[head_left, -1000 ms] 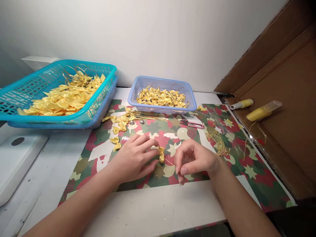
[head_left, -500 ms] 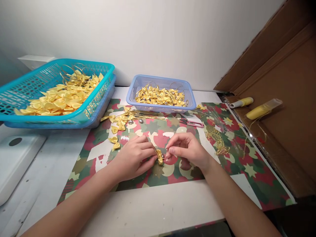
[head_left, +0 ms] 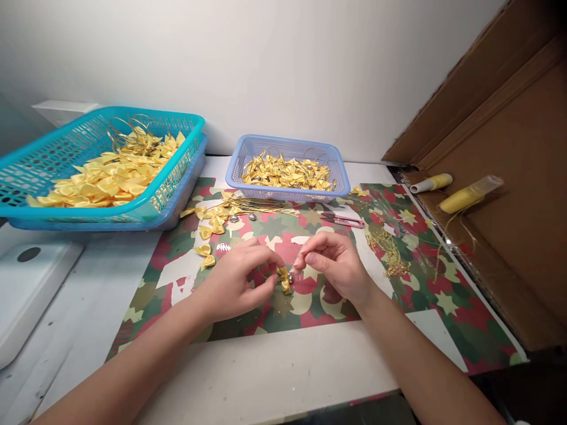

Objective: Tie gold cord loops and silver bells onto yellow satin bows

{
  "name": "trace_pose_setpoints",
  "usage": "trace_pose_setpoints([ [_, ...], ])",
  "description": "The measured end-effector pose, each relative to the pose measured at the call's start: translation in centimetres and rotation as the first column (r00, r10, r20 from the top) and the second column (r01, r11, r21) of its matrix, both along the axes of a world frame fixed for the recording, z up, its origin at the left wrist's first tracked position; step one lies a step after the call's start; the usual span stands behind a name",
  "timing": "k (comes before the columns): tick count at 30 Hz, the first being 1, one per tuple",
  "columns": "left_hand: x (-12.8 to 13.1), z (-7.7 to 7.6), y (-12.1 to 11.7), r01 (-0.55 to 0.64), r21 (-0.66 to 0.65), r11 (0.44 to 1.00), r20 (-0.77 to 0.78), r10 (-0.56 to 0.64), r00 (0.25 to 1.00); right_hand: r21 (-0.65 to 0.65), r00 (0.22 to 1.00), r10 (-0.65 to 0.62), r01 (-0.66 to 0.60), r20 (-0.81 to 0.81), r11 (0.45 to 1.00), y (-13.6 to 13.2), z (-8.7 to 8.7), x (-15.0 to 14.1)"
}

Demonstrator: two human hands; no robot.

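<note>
A small yellow ribbon bow (head_left: 286, 284) with a silver bell (head_left: 290, 277) against it is above the middle of the patterned sheet. At its left side, my left hand (head_left: 243, 274) is bent, thumb and forefinger closed on the bow's edge. My right hand (head_left: 334, 265) is just to the right of the bell, fingertips pinched together; whatever is between them is too fine to make out. Two loose bows (head_left: 206, 257) lie left of my left hand. Beyond the hands are more yellow bows (head_left: 215, 221), gold cords (head_left: 266, 206) and two loose silver bells (head_left: 252, 216).
Stacked baskets, the upper one turquoise (head_left: 177, 159), hold yellow bows at the left. A blue basket (head_left: 290, 193) of belled bows stands at the back. Pink thread snips (head_left: 348, 221), cord scraps (head_left: 392, 257) and yellow thread spools (head_left: 469, 196) are to the right. Cardboard (head_left: 505, 136) walls the right side.
My left hand's forefinger has lifted and arched, showing more gap above the thumb. The bow has shifted slightly left, its bell now plainer. My right fingertips have risen a little.
</note>
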State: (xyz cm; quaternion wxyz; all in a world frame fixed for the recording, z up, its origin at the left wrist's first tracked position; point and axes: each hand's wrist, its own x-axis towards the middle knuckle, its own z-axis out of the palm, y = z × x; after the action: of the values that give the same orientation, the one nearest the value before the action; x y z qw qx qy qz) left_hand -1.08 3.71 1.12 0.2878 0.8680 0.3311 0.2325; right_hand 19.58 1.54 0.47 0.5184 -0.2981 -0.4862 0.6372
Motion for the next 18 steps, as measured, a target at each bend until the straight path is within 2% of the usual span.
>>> trace_pose_setpoints([
  [5,0.5,0.5,0.3,0.039,-0.146,0.989,0.047,-0.032,0.998,0.008,1.000,0.008,-0.008,0.012,1.000,0.1,0.1,-0.6],
  [7,0.8,0.4,0.3,0.016,-0.174,0.985,0.072,-0.003,0.997,0.008,1.000,0.002,-0.002,0.008,1.000,0.2,0.3,-0.9],
  [15,1.4,0.5,0.3,-0.098,-0.194,0.976,0.128,0.124,0.984,0.028,1.000,-0.029,0.029,-0.002,0.999,0.4,0.5,-1.4],
  [18,1.5,0.8,0.2,-0.090,-0.177,0.980,0.111,0.111,0.988,0.028,0.999,-0.033,0.032,0.027,0.999,0.3,0.6,-1.3],
])
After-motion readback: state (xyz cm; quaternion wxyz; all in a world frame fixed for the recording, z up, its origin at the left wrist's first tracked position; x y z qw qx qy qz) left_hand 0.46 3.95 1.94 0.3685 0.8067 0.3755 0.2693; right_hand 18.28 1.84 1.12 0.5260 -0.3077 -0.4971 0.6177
